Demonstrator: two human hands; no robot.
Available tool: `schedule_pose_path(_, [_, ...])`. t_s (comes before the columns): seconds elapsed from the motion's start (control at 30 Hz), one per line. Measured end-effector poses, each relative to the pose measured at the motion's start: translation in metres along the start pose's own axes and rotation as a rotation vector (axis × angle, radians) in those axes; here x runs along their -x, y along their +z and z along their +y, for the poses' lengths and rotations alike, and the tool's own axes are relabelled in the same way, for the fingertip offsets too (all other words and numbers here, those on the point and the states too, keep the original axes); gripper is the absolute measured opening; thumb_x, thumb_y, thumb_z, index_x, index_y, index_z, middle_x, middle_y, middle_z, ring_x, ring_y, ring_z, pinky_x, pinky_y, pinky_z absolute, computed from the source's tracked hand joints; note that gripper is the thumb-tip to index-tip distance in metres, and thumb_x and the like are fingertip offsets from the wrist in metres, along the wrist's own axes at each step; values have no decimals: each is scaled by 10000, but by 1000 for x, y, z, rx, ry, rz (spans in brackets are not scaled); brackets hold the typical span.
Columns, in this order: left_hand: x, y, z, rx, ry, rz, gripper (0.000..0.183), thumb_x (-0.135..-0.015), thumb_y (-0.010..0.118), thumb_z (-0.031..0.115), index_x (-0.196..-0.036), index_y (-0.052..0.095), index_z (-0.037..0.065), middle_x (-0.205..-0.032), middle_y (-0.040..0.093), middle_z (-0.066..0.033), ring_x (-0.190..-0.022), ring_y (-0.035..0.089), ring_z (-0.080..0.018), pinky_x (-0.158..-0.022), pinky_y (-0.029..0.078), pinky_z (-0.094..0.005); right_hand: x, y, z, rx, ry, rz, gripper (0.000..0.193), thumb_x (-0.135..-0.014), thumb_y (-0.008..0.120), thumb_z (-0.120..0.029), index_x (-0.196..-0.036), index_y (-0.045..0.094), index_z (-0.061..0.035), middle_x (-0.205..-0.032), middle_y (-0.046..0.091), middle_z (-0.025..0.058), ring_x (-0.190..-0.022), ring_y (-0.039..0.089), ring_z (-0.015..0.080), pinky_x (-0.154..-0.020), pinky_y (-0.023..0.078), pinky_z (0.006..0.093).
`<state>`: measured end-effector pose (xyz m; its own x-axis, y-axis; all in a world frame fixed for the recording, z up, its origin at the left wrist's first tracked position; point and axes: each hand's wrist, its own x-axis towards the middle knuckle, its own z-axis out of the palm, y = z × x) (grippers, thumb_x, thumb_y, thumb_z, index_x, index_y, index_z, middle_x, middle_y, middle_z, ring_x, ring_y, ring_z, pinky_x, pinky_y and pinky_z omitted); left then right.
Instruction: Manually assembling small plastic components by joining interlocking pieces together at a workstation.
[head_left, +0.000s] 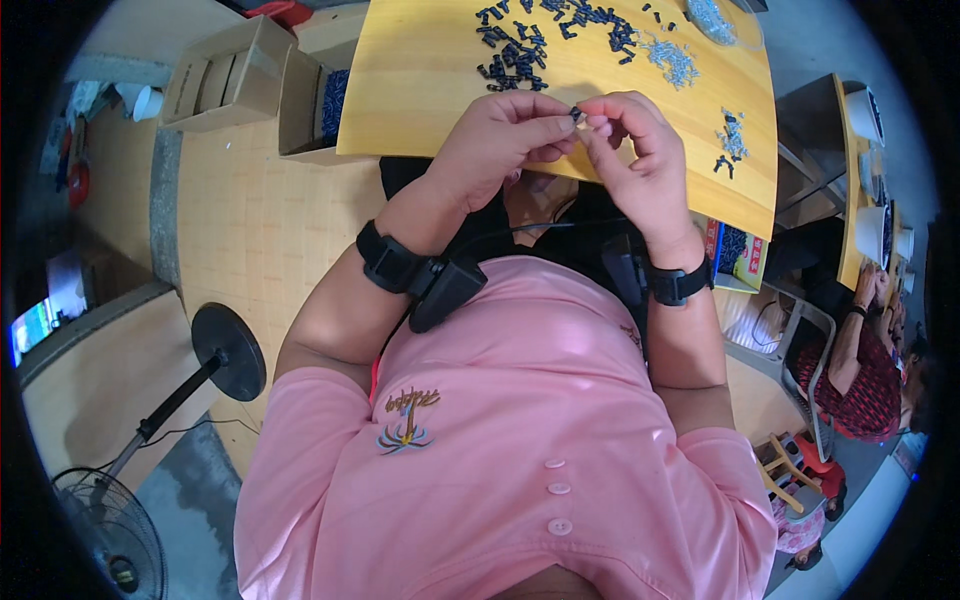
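Note:
Both hands meet above the near edge of a yellow wooden table (pixel 420 100). My left hand (pixel 500 140) pinches a small black plastic part (pixel 577 114) between thumb and fingertips. Close against that part, my right hand (pixel 640 155) has its thumb and fingers drawn together; whatever is between them is too small to make out. Beyond the hands lies a loose pile of similar black parts (pixel 515 60), with more scattered farther back. Small clear or silvery pieces (pixel 672 62) are heaped to their right. Another little heap of clear pieces (pixel 733 135) sits near the right edge, with a few black parts beside it.
A bag of clear pieces (pixel 710 18) rests at the far right corner. Left of the table stand open cardboard boxes (pixel 230 75), one holding dark parts. A box of dark parts (pixel 735 250) is under the right side. A floor fan (pixel 110 540) stands lower left. Other people (pixel 855 390) sit at right.

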<state>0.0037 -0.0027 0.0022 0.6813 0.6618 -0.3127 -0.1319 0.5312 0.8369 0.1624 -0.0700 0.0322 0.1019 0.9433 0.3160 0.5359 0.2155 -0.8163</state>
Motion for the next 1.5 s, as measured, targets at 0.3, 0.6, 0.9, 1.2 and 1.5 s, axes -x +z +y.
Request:
schedule_pose_path(0.3, [1,-2,-1,46,-20,47,193,-845,622,134,-1005,620,26,-894,631,-33,-790,596,-101,-730,490,-226,-2,8,1,188,-89,-8,230,-673,643,-33,-885,554,-20,-809,550,135,-819,544,316,-719,452,376])
schedule_pose_path(0.6, [-1,-9,-7,14,-67,55,186,-830,643,127,-965,630,1,-855,638,-46,-750,595,-94,-678,492,-223,-3,-9,9,133,7,-50,203,-706,655,-81,-889,591,-21,-815,579,129,-758,576,283,-668,472,343])
schedule_pose_path(0.9, [-2,-11,-5,34,-71,5,162,-853,604,124,-961,618,4,-832,634,-44,-734,606,-105,-675,500,-218,-23,-83,89,539,319,139,172,-748,612,-147,-851,655,-16,-765,636,188,-710,625,311,-661,494,354])
schedule_pose_path(1.2, [-4,-17,-4,53,-92,-10,166,-861,590,113,-980,608,-2,-848,639,-60,-763,629,-129,-699,534,-246,-40,-77,108,639,369,153,172,-751,581,-180,-829,669,-55,-781,644,175,-737,622,337,-686,497,380])
schedule_pose_path(1.5, [-4,-18,-5,57,-86,-12,168,-864,592,121,-978,607,-2,-841,636,-56,-768,630,-129,-699,531,-235,-19,-63,85,761,306,83,152,-742,582,-162,-799,660,-45,-761,629,183,-750,612,350,-686,495,392])
